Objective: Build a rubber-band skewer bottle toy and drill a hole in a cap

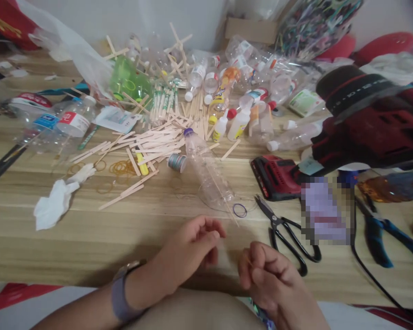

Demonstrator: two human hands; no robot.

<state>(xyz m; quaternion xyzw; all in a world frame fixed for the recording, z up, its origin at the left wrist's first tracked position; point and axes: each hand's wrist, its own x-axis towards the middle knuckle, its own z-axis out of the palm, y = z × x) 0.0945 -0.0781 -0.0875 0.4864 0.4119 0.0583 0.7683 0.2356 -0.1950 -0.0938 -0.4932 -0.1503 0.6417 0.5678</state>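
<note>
My left hand (201,243) is over the front of the table, its fingers curled in and its thumb close to the index finger; anything between them is too small to make out. My right hand (266,279) is closed in a pinch, with a thin light sliver showing at the fingertips, its kind unclear. Beyond both hands lies a clear plastic bottle (206,167) with a purple cap, a thin wooden skewer (223,195) along it. A small purple ring (240,210) and black-handled scissors (277,222) lie close to my right hand.
A spool of thread (176,162), rubber bands (122,168), wooden sticks (158,144) and a crumpled tissue (55,204) lie leftward. Glue bottles (240,121) stand behind. A red cordless drill (361,123) and blue-handled pliers (378,233) occupy the right, near a black cable (368,275).
</note>
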